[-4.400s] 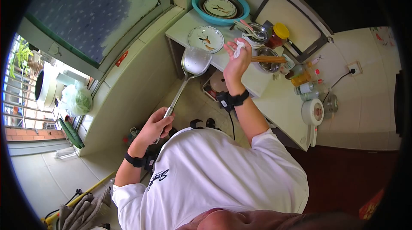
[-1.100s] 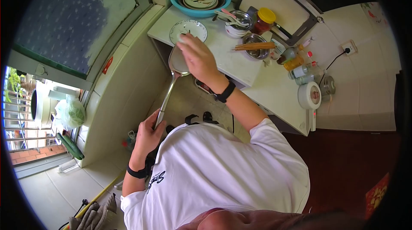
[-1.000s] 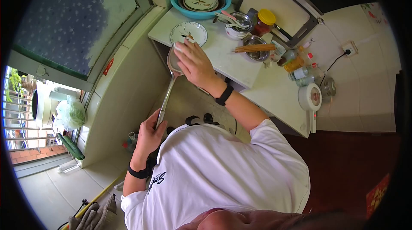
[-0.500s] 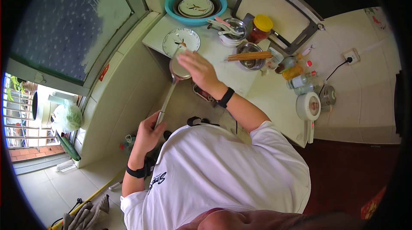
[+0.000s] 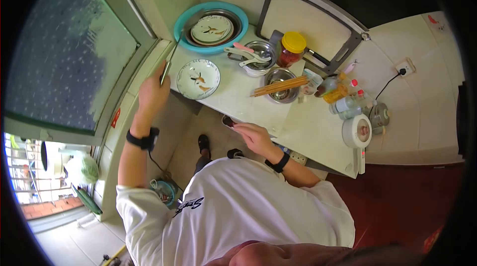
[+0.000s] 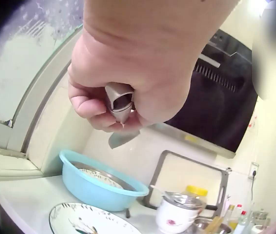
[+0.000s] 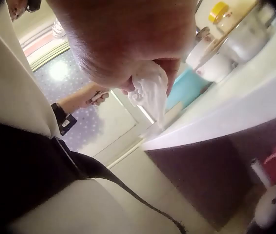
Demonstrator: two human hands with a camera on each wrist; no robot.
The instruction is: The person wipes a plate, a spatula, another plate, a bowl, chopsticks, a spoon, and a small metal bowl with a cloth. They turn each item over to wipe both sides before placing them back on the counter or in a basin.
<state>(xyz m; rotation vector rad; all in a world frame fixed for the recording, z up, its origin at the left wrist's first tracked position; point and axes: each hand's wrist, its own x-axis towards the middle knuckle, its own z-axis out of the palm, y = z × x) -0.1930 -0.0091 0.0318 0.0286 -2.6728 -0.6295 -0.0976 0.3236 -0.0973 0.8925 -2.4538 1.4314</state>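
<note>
My left hand (image 5: 153, 98) grips the steel handle of a wok spatula (image 5: 166, 73), raised at the left by the window wall. In the left wrist view the hollow handle end faces the camera and the spatula's blade (image 6: 123, 140) shows beyond the fingers. The blade overlaps the left rim of a blue basin (image 6: 96, 190) in the head view; patterned plates (image 5: 211, 28) lie inside that basin. Lower and nearer the body, my right hand (image 5: 256, 139) is in front of the counter edge. It holds a crumpled white tissue (image 7: 149, 87), seen in the right wrist view.
A deer-patterned plate (image 5: 198, 79) lies on the white counter (image 5: 238, 102). Behind are bowls with spoons (image 5: 256, 57), chopsticks (image 5: 280, 86) across a steel bowl, a yellow-lidded jar (image 5: 293, 45), a cutting board (image 5: 310, 20) and several bottles (image 5: 343, 98). The window frame (image 5: 119, 52) borders the left.
The right hand wiped along the spatula's blade with the tissue, then drew back toward the body. The left hand has lifted the spatula up and left toward the basin.
</note>
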